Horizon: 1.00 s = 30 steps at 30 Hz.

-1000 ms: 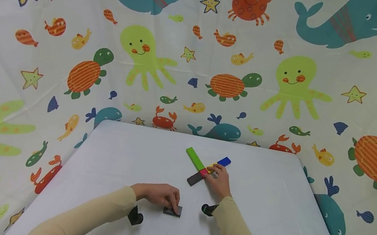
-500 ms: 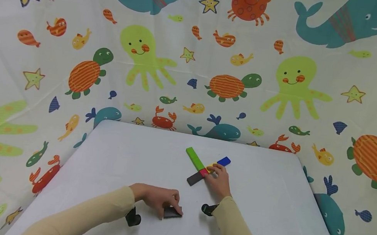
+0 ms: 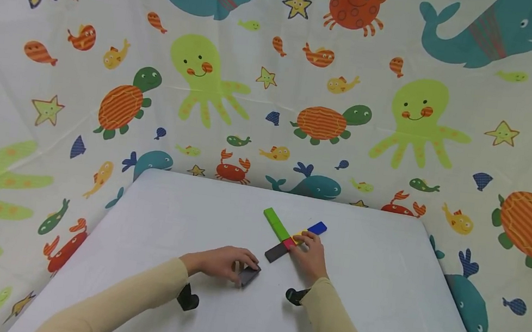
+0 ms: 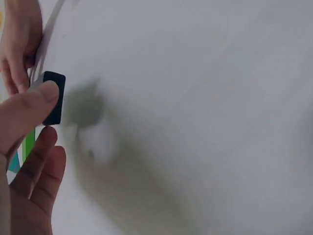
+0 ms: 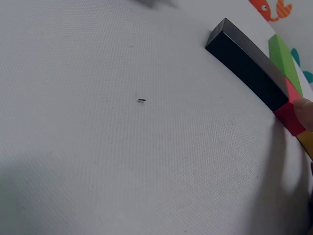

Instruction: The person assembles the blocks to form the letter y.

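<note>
My left hand (image 3: 222,262) pinches a dark grey block (image 3: 248,277) between thumb and fingers. In the left wrist view, this block's dark end (image 4: 55,110) shows under the thumb, apart from the white surface. My right hand (image 3: 311,256) is at a row of coloured blocks, its thumb on the red block (image 5: 288,117) and its fingertips by the yellow block (image 3: 298,235), which they partly cover. Another dark grey block (image 3: 277,252) adjoins the red one on the near side. A green block (image 3: 276,224) branches off at the red one, and a blue block (image 3: 318,228) lies past the yellow.
White cloth covers the table (image 3: 182,211). Behind it and at both sides hangs a curtain (image 3: 265,89) printed with sea animals. Black wrist camera mounts (image 3: 188,298) stick out below both wrists.
My left hand has picked up the dark grey block, turned it at a slant and carried it forward, closer to the row. My right hand has stayed in place.
</note>
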### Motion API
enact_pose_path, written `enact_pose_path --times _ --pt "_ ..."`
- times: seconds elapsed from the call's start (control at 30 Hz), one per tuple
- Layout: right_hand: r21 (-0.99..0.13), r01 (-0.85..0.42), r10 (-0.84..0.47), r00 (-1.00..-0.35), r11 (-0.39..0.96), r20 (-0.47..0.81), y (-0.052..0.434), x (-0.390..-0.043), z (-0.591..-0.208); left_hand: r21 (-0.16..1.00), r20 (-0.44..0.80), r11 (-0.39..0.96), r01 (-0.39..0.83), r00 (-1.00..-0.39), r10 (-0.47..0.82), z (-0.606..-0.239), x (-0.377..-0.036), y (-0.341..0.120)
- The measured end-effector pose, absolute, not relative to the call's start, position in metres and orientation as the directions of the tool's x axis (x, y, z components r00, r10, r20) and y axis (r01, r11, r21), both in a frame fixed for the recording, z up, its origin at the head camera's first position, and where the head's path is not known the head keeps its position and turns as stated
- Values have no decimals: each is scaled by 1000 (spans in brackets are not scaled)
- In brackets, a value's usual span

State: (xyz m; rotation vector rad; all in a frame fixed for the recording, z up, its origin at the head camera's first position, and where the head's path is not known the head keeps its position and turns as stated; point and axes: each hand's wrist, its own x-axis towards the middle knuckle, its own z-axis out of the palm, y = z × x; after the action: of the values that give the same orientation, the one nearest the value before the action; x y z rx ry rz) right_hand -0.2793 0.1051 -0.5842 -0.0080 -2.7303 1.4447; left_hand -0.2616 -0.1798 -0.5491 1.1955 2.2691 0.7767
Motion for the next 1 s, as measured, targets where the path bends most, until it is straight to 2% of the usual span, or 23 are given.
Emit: enact_pose_path --times 0.07,0.3,0.5,1.0 --pt "-829 -14 30 -999 559 37 105 -279 -584 690 -119 473 548 -558 821 -548 -267 -183" --pt "-826 -13 22 -999 563 30 106 -280 -593 589 -163 524 615 -545 822 -554 -276 -185" --pt "-830 -3 28 -999 557 22 106 -281 -596 559 -107 518 648 -563 819 -555 -278 -178" --pt "-823 -4 39 -999 568 32 106 -280 -587 610 -124 532 587 -592 796 -557 -284 -168"
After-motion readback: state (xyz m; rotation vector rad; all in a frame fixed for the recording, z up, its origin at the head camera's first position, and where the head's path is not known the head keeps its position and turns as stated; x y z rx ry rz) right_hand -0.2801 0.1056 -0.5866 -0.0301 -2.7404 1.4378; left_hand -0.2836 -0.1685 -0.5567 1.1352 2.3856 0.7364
